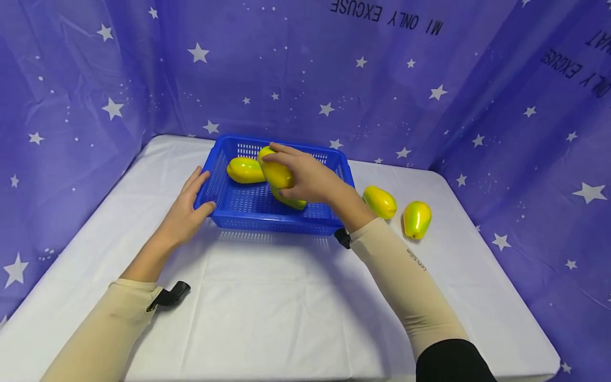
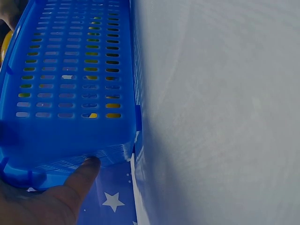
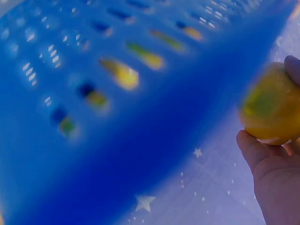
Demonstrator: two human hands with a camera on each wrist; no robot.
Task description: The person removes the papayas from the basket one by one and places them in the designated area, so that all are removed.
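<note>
My right grip (image 1: 310,174) is clamped on a yellow-green fruit (image 1: 277,171), centre frame, over the blue basket (image 1: 277,217). My left grip (image 1: 185,211), fingers spread, touches the basket's left edge. Two more fruits (image 1: 245,171) inside, another pair (image 1: 380,202) right of centre on the white counter (image 1: 267,302); starry purple curtain (image 1: 291,69) across the top.

The basket (image 1: 277,218) stands on the table (image 1: 267,307), before the curtain (image 1: 286,69) — two fruits (image 1: 244,170) lie inside it, two other fruits (image 1: 417,218) at its right.
</note>
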